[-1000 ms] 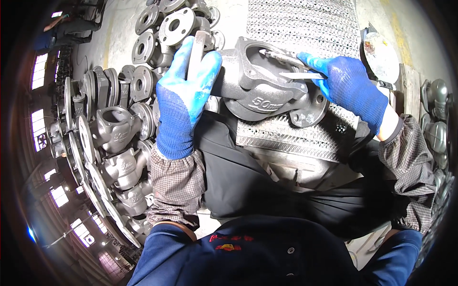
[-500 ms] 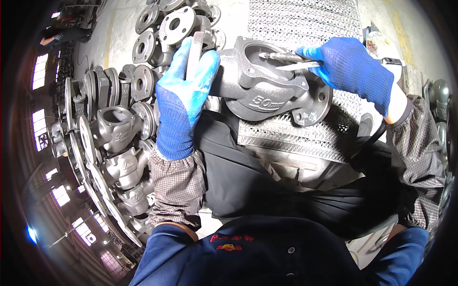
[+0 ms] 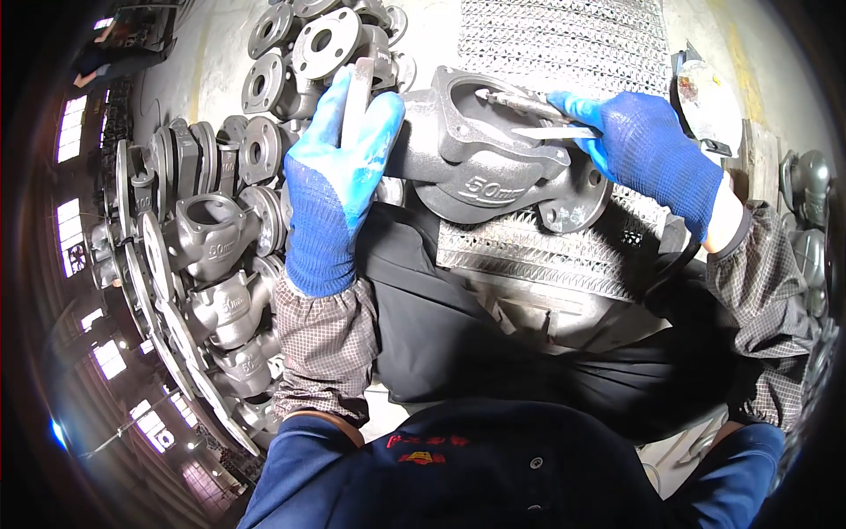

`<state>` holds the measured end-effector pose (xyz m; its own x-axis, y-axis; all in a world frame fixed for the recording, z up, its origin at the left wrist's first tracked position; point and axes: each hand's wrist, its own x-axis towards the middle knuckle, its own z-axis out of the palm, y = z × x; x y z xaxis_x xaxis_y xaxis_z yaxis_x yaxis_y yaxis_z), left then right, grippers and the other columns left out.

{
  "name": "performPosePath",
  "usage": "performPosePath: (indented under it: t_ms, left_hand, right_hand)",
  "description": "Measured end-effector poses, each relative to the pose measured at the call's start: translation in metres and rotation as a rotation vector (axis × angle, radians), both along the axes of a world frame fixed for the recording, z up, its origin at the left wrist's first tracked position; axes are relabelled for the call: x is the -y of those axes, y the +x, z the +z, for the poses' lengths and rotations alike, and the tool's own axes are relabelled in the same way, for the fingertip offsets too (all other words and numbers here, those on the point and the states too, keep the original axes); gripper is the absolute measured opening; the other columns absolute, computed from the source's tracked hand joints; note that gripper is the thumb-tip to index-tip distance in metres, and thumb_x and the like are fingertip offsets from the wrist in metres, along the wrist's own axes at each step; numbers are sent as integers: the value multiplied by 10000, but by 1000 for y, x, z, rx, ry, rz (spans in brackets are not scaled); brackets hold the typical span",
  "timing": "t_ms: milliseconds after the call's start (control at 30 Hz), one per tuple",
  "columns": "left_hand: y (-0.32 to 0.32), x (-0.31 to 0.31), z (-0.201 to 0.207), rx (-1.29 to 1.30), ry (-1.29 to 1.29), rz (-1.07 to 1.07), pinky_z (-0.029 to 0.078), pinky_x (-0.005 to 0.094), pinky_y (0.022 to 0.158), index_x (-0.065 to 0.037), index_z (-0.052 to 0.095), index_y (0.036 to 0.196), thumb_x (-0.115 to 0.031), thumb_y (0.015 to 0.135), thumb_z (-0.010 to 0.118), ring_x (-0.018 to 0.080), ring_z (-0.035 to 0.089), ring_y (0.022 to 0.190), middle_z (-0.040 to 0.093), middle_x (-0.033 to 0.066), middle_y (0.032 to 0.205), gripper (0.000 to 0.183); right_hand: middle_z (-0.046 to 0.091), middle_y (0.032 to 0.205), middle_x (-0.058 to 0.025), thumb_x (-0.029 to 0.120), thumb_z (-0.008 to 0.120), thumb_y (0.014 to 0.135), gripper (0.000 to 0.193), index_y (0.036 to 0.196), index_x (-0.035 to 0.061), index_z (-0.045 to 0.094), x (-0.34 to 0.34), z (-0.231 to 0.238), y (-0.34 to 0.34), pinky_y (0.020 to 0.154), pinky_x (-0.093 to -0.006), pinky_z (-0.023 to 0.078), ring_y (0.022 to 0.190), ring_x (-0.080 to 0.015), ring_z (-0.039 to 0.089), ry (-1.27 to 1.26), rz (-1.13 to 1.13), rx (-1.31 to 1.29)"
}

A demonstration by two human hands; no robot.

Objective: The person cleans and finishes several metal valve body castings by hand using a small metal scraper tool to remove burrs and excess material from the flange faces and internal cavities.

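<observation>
A grey cast-metal valve body (image 3: 476, 187) with a wide square-rimmed opening lies across the middle, in front of my lap. My left hand (image 3: 339, 167), in a blue coated glove, grips its left end flange (image 3: 357, 101), fingers and thumb on either side of the rim. My gloved right hand (image 3: 648, 145) is closed round a slim metal tool (image 3: 520, 103) with a narrow tip and a pale flat bar (image 3: 553, 133) alongside. The tool's tip reaches into the valve opening; whether it touches the inner wall I cannot tell.
Several similar valve castings (image 3: 216, 234) are stacked at the left, with flanged ones (image 3: 326, 44) behind. A perforated metal mat (image 3: 564, 40) lies beyond and under the work. A round pale object (image 3: 708, 106) stands at the far right, near more castings (image 3: 811, 189).
My right hand has shifted slightly nearer to me, and the tool now slants down more toward the hand. My left hand and the valve body stay almost still.
</observation>
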<state>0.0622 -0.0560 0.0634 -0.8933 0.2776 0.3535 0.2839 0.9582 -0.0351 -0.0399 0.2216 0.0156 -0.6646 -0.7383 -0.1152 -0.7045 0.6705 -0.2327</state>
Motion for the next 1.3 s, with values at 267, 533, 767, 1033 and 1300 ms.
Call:
performPosePath:
  t_ms: [267,533,767,1033,1300]
  left_hand:
    - [0,-2,2,26,20,30,541,352,792,-97,628,1028,-57,794,611,313,615,1029,557,183,1235,238]
    - [2,9,-3,-18,11,-26,542,343,774,-104,637,1068,-56,789,616,318,621,1009,565,178,1225,283]
    - [2,5,1,9,56,-22,545,343,765,-103,634,1077,-51,790,615,321,627,992,573,173,1209,291]
    - [4,6,-1,56,153,-22,521,374,824,-115,620,1111,-26,796,597,345,612,1016,559,199,1205,328]
    - [7,9,-5,-29,36,-32,534,367,793,-124,603,1107,-28,804,570,348,614,1010,563,200,1194,320]
  right_hand:
    - [641,715,-120,222,567,860,262,1111,162,611,3,15,-4,592,-402,539,667,-284,652,77,51,-13]
    - [638,705,-114,212,563,867,211,1061,152,619,11,21,-4,598,-397,537,663,-279,650,71,60,-1]
    - [645,726,-116,256,578,860,245,1089,169,601,7,17,3,600,-406,542,675,-281,656,109,-5,14]
    - [660,778,-124,244,567,858,297,1136,161,631,8,17,-7,654,-427,536,740,-280,660,87,37,91]
    - [588,648,-54,371,499,912,486,1239,14,547,-58,49,36,425,-164,416,473,-70,530,-792,-481,676]
